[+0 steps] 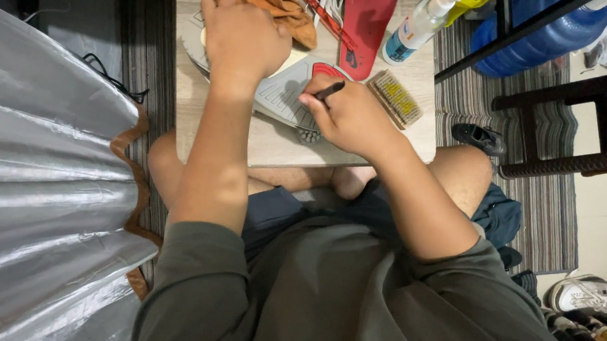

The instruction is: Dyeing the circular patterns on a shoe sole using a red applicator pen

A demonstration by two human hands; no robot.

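Your left hand (244, 40) is pressed flat over the far end of one shoe (278, 92), turned sole-up on the small tabletop (272, 147); the fingers curl over its edge, steadying rather than lifting it. Your right hand (346, 115) is closed around a thin dark tool (329, 91), whose tip meets the grey sole at the shoe's near end, beside the red patch in the tread. The shoe's long axis runs from far-left to near-right, so the right hand sits directly on the near end, and the left holds the opposite end.

Taking the shoe as the landmark: one brown cloth (267, 2) lies just beyond it, one red insole (367, 15) beyond and to its right, one spray bottle (425, 13) further right, and one bristle brush (394, 98) just to its right.
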